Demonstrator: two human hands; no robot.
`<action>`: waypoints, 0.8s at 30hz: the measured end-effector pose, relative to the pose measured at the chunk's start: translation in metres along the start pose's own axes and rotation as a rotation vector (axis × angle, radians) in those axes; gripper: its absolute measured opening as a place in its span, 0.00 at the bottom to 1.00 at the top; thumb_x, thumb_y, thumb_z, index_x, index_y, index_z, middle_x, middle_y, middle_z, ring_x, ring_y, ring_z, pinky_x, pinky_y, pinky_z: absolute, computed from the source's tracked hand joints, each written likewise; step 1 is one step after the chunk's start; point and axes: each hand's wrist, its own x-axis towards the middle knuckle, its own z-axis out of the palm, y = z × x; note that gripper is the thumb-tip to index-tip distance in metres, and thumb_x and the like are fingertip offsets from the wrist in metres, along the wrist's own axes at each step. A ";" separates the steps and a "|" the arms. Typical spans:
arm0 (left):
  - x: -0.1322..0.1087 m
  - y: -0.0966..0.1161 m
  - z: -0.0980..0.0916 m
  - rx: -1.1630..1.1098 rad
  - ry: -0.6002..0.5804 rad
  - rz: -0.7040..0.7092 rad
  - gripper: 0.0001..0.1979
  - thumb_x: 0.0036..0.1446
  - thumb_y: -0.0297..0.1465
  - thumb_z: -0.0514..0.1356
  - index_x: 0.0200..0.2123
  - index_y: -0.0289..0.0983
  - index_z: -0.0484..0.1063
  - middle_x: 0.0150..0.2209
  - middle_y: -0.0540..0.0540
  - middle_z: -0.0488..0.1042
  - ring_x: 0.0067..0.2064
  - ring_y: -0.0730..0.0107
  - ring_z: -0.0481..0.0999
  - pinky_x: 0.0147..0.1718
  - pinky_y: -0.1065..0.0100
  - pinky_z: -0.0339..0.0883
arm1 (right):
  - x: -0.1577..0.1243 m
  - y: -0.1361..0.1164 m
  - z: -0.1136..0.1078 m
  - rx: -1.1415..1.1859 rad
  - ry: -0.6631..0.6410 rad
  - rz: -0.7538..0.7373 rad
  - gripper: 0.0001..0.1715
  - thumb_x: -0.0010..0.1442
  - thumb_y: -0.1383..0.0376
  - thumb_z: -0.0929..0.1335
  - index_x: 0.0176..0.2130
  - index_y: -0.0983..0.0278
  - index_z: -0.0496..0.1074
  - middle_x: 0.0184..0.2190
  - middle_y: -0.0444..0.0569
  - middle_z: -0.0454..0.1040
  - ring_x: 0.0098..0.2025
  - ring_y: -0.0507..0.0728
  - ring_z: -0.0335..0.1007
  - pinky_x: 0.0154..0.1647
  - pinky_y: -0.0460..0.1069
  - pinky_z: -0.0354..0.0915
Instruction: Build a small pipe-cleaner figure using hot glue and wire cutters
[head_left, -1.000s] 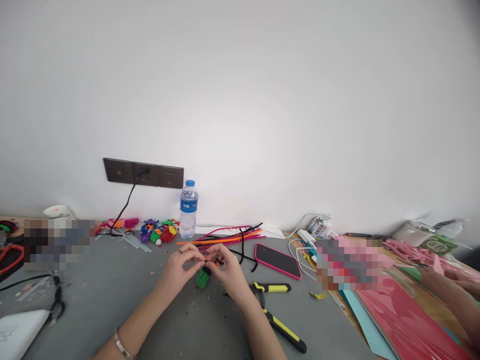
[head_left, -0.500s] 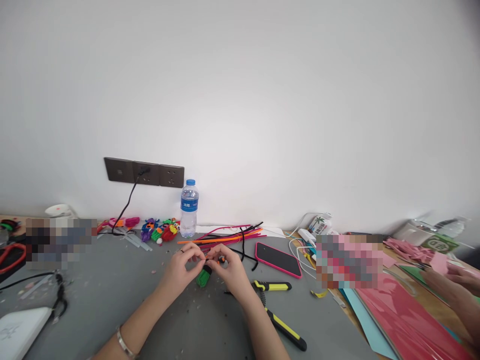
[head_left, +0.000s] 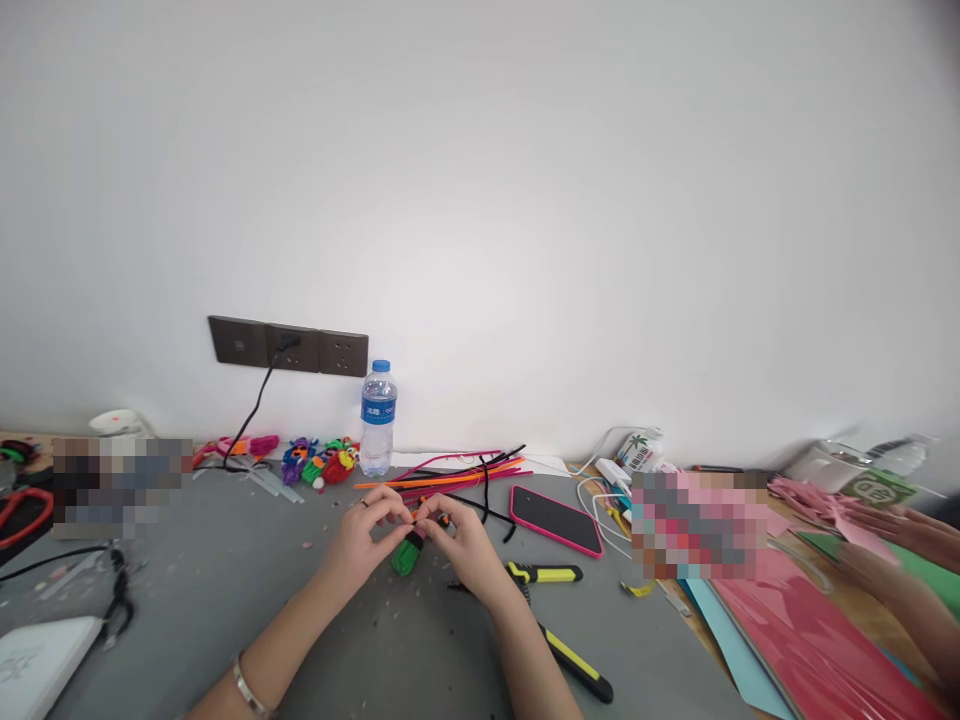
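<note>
Between both hands, just above the grey mat [head_left: 285, 590], is a small pipe-cleaner figure [head_left: 407, 555] with a green end, a black band and bits of orange. My left hand [head_left: 375, 525], wearing a ring, pinches its upper part with thumb and index finger. From the other side my right hand [head_left: 454, 535] closes its thumb and fingertips on the same part. The fingers hide much of the figure's top. Behind them lie loose pipe cleaners [head_left: 457, 477] in orange, magenta and black. Yellow-and-black pliers [head_left: 555, 573] rest beside my right forearm.
A water bottle [head_left: 378, 425] stands by the wall, with colourful pipe-cleaner figures [head_left: 319, 463] left of it. A pink-cased phone [head_left: 556, 522] lies to the right. Another person's hands [head_left: 885, 580] are at far right, over coloured sheets [head_left: 802, 630]. A white box [head_left: 45, 660] sits front left.
My hands stay almost in place, still pinching the figure, with only small finger shifts. At the far right, the other person's hands have moved over the green sheet and pink paper.
</note>
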 end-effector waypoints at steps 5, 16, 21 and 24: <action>0.001 0.006 -0.003 -0.046 -0.026 -0.020 0.05 0.57 0.31 0.57 0.29 0.40 0.71 0.36 0.47 0.68 0.37 0.67 0.71 0.33 0.70 0.64 | 0.000 0.000 -0.002 0.036 -0.024 -0.010 0.04 0.60 0.65 0.66 0.33 0.62 0.71 0.30 0.44 0.71 0.33 0.53 0.64 0.37 0.47 0.59; -0.001 0.011 -0.005 -0.297 -0.088 -0.098 0.09 0.59 0.35 0.57 0.29 0.39 0.71 0.50 0.42 0.65 0.52 0.60 0.68 0.49 0.63 0.65 | 0.001 0.004 -0.006 0.307 -0.092 -0.033 0.07 0.56 0.62 0.71 0.31 0.63 0.73 0.30 0.45 0.72 0.33 0.53 0.64 0.37 0.48 0.60; -0.002 0.014 -0.007 -0.318 -0.099 -0.105 0.09 0.58 0.36 0.58 0.29 0.39 0.72 0.51 0.43 0.65 0.55 0.58 0.66 0.53 0.62 0.63 | 0.000 0.003 -0.006 0.356 -0.129 -0.016 0.08 0.57 0.61 0.71 0.31 0.63 0.74 0.30 0.45 0.73 0.33 0.53 0.65 0.37 0.48 0.60; -0.003 0.014 -0.008 -0.322 -0.114 -0.104 0.09 0.59 0.37 0.58 0.29 0.40 0.72 0.52 0.43 0.64 0.56 0.58 0.65 0.55 0.61 0.61 | 0.000 0.003 -0.006 0.372 -0.142 -0.012 0.08 0.56 0.61 0.72 0.31 0.63 0.74 0.30 0.46 0.73 0.32 0.53 0.64 0.37 0.48 0.60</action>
